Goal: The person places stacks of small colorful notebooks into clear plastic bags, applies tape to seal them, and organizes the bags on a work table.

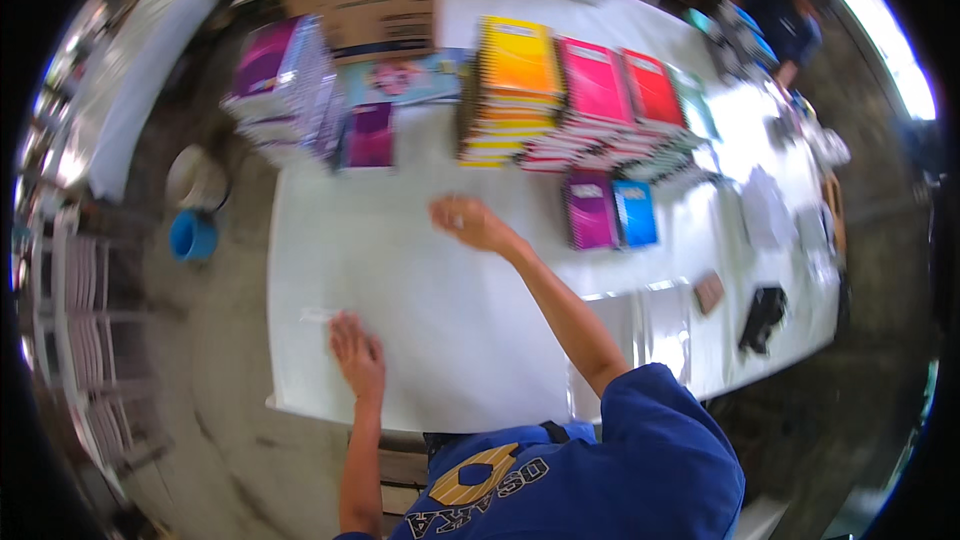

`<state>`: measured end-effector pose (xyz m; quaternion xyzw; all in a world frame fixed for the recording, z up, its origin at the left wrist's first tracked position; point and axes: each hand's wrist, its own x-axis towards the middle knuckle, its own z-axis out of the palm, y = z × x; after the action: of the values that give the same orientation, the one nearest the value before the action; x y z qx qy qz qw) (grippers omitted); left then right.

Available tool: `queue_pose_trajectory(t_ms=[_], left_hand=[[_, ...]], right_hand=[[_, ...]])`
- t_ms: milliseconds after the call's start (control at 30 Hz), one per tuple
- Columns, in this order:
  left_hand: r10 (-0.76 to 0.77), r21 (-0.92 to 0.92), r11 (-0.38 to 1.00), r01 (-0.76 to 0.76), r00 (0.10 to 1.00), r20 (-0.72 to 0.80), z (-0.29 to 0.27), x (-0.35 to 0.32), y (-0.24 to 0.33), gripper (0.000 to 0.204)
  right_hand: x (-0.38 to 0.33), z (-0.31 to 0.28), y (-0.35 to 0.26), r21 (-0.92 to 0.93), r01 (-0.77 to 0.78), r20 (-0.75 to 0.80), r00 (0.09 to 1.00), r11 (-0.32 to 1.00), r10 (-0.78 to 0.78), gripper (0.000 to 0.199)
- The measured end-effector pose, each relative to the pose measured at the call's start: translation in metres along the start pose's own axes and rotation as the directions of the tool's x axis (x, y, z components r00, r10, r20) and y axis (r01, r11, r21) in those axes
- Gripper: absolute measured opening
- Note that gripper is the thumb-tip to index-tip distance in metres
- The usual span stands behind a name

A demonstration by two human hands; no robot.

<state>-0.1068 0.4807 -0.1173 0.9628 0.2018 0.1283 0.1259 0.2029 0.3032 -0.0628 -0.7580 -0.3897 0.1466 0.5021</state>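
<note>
My left hand (358,355) lies on the white table (450,340) near its left edge, fingers stretched forward and holding nothing that I can see. Just past its fingertips is a small pale strip (318,315). Over the middle of the table reaches my right hand (468,221), its fingers smeared by motion. Beyond it rise stacks of spiral notebooks: yellow-orange (520,55), pink (595,80) and red (653,88). A purple notebook (591,210) and a blue notebook (635,213) lie side by side in front of them.
Purple notebooks (275,70) are stacked at the far left, beside a single small one (370,135). An open cardboard box (375,5) stands behind. Clear plastic sheets (645,330), a brown block (709,293) and a black item (763,318) lie right. A blue bucket (193,236) stands on the floor.
</note>
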Motion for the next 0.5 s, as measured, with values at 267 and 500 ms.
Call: queue_pose_trajectory(t_ms=[267,500], left_hand=[[0.204,-0.24,0.946,-0.219,0.975,-0.083,-0.017,0.063,0.135,0.054],[0.462,-0.692,0.596,-0.408,0.879,-0.121,-0.005,0.088,0.375,0.051]], right_hand=[[-0.28,-0.315,0.008,-0.588,-0.493,-0.636,0.772,0.642,0.011,0.023],[-0.255,-0.42,0.097,-0.887,-0.348,-0.435,0.852,0.305,-0.292,0.037]])
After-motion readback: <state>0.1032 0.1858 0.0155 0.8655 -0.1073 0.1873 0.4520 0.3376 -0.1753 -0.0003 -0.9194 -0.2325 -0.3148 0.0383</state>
